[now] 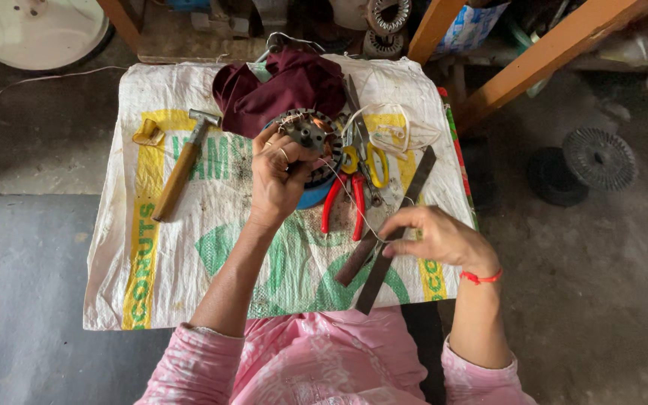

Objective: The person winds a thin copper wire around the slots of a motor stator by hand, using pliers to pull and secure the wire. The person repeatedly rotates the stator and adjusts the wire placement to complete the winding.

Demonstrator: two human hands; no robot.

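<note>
Left hand (pixel 275 176) grips motor stator (pixel 310 135); right hand (pixel 436 236) apparently pinches thin wire (pixel 354 202) over pliers (pixel 343 206), scissors (pixel 365 161)

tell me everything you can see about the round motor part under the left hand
The motor part is a round, dark metal stator with slots around its rim and coppery wire windings showing in them. A grey hub sits at its middle. It lies flat on the printed sack, apparently over something blue at its lower edge. The left hand rests on its near left side, fingers at the windings. A thin wire runs from it toward the right hand. A maroon cloth lies just behind it.
</note>
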